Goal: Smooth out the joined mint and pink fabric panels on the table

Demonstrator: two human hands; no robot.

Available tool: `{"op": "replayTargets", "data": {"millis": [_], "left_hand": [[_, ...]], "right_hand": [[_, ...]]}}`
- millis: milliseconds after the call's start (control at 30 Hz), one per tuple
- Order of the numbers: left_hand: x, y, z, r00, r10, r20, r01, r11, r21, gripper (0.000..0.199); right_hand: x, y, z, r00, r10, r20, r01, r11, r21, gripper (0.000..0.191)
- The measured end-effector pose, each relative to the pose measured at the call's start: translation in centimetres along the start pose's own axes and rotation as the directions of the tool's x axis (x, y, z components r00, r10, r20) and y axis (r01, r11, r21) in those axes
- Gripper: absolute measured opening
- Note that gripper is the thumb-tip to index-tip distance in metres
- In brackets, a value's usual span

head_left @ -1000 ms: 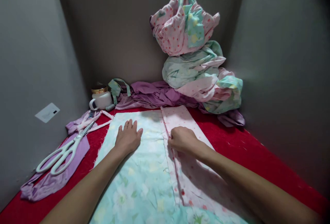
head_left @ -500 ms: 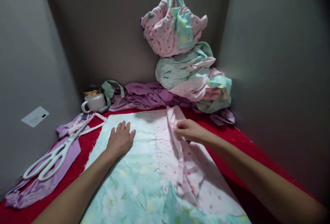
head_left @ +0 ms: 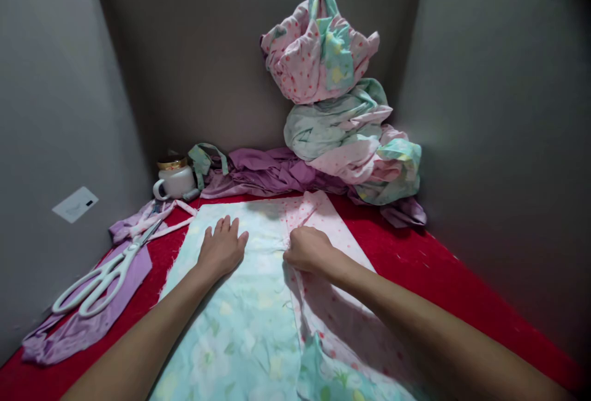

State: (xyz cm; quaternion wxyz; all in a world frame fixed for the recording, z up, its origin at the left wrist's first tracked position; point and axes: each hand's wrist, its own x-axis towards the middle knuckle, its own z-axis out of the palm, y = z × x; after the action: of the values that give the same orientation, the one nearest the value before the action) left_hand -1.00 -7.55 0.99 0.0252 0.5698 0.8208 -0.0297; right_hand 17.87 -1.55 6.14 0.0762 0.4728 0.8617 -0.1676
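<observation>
Pink dotted cloth [head_left: 339, 321] is pinched in the closed right hand [head_left: 308, 250]; beside it, the left hand [head_left: 221, 248] lies open on green flowered cloth [head_left: 244, 333].

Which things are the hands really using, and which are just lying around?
In use:
- left hand, flat on the green flowered cloth
- right hand, pinching the edge of the pink dotted cloth

Lying about:
- scissors
- cup
- purple cloth
- heap of bundled cloth
</observation>
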Motion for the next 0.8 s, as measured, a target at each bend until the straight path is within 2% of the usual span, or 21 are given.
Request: {"op": "replayTargets", "data": {"millis": [167,333,467,567,600,633,733,800], "left_hand": [[-0.1,0.1,-0.1,1.0,-0.002,0.002,0.002,1.0,-0.004,0.058],[-0.1,0.1,-0.2,1.0,-0.003,0.01,0.003,1.0,-0.002,0.057],[-0.1,0.0,-0.1,1.0,0.009,0.005,-0.009,1.0,0.006,0.057],[0.1,0.0,0.1,1.0,0.014,-0.003,-0.014,1.0,0.015,0.056],[0.1,0.0,0.1,1.0,0.015,-0.006,-0.015,1.0,0.018,0.056],[0.2,-0.1,0.2,1.0,0.015,-0.009,-0.015,1.0,0.02,0.056],[0.3,-0.2,0.3,1.0,0.015,-0.016,-0.015,1.0,0.023,0.057],[0.3,-0.2,0.4,1.0,0.017,-0.019,-0.016,1.0,0.024,0.057]], "right_hand": [[0.5,2.5,0.0,0.999,-0.023,0.029,0.013,0.956,0.294,0.008],[0.1,7.0,-1.1,0.996,0.009,0.091,-0.062,0.794,0.604,0.008],[-0.8,10.1,-2.1,0.996,0.033,0.08,-0.081,0.698,0.712,0.011],[-1.0,10.1,-1.9,0.995,0.024,0.093,-0.084,0.68,0.729,0.017],[-0.9,9.6,-1.6,0.996,0.013,0.09,-0.074,0.689,0.721,0.022],[-0.9,8.8,-1.3,0.997,-0.003,0.076,-0.049,0.739,0.672,0.027],[-0.9,5.7,-0.6,0.998,-0.056,0.028,0.044,0.949,0.314,0.039],[-1.2,3.7,-0.6,0.998,-0.058,0.013,0.056,0.994,0.092,0.039]]}}
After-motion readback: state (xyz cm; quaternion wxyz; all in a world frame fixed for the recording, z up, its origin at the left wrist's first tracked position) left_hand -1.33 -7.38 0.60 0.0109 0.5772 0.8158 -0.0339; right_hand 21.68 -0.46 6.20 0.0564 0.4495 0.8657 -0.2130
